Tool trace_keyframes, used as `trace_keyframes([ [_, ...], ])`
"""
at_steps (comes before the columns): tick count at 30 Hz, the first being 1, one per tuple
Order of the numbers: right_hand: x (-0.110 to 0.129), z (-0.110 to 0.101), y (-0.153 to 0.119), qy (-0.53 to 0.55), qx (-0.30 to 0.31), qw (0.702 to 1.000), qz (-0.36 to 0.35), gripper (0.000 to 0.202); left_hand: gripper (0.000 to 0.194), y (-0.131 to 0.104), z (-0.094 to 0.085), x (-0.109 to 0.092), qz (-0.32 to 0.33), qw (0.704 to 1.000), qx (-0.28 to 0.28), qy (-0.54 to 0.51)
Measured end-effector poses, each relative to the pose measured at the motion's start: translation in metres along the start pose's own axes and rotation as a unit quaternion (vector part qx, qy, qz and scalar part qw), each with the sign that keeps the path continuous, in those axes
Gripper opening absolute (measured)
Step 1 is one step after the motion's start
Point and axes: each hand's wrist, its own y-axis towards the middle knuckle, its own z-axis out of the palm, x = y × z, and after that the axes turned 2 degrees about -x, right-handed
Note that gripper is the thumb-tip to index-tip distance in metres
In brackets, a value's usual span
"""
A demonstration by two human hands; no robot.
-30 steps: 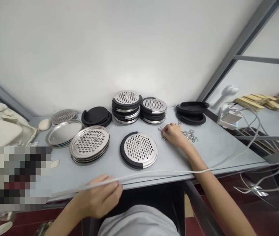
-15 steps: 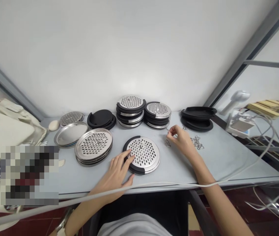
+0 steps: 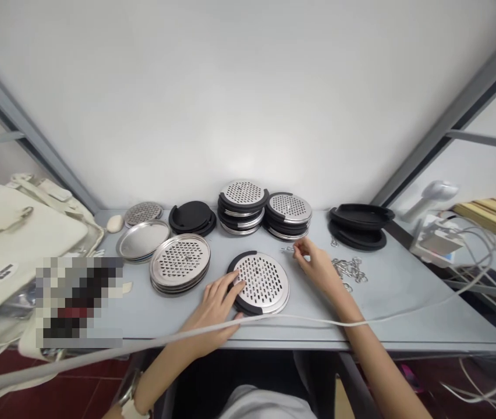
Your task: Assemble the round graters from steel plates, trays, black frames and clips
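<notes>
A round metal grater disc with slotted holes and a black rim around its left side lies flat in front of me. My left hand rests at its left edge, fingers apart, fingertips on the disc, without gripping it. To the right of the disc, my right hand pinches a small metal wire hook between thumb and fingers, just above the table. Several similar metal hooks lie loose to the right of that hand. Behind the disc stand two stacks of black-rimmed graters.
Bare metal grater discs are stacked at left beside shallow metal plates. Black round trays stand at the back and back right. A white cable crosses the table's front. A cream bag sits far left.
The view has shifted, so the table appears slightly right and lower. My right hand has moved left, closer to the disc, with the hook in its pinch. The left hand stays at the disc.
</notes>
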Motion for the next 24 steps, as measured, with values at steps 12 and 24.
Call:
trace_keyframes([
  [12, 0.015, 0.003, -0.011, 0.025, 0.008, 1.0, -0.008, 0.017, 0.054, -0.007, 0.007, -0.001, -0.022, 0.998, -0.052, 0.032],
  [24, 0.026, 0.009, -0.021, 0.034, 0.009, 0.999, -0.016, 0.019, 0.049, -0.007, 0.007, 0.001, -0.023, 0.998, -0.057, -0.013],
])
